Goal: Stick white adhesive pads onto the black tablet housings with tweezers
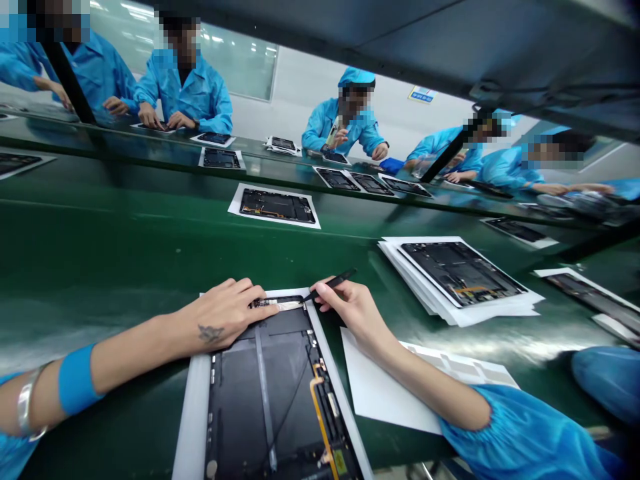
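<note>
Green workbench (100,227) | open tablet (260,393) under left hand (225,317), grip apart | right hand (345,310), grip clamped on black tool (333,283), tip at tablet

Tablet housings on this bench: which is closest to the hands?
The housing at the near edge, with the left hand resting on it; the others lie farther off.
</note>
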{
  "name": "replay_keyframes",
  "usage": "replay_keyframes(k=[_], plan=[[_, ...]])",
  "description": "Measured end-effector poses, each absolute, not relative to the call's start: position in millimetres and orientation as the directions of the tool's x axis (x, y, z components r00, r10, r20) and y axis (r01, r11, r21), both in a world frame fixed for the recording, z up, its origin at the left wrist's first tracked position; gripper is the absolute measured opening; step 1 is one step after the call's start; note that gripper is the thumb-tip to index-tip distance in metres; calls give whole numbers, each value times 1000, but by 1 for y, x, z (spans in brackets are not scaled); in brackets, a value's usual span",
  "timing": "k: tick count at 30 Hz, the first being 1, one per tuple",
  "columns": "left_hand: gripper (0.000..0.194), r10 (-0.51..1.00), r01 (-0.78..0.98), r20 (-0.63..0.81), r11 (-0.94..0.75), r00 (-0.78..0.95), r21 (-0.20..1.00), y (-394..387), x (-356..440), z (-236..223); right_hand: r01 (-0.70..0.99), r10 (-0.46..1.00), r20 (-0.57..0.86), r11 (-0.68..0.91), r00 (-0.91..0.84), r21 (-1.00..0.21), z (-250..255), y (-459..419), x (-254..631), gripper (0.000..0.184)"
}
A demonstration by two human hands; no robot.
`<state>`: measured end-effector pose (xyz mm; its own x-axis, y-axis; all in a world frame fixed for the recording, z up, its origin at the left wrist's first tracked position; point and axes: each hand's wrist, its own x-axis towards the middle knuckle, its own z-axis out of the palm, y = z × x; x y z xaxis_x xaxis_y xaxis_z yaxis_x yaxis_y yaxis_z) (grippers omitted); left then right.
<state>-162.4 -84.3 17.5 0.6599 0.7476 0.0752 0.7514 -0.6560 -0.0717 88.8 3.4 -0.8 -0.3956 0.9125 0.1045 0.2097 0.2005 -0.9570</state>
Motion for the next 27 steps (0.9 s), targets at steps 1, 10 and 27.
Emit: replay_keyframes(k=[1, 10, 27], plan=[[54, 751, 755, 70, -653, 656, -60, -84, -163, 19, 209, 913, 106, 202, -395, -957, -1, 4, 89, 46], [59, 778, 778, 23, -628, 628, -24, -72, -155, 28, 117, 955, 57, 94, -291, -989, -3, 5, 91, 45], [47, 760, 768, 168, -640, 628, 26, -83, -163, 12, 278, 439, 297, 846, -848, -456, 43, 17, 60, 16]])
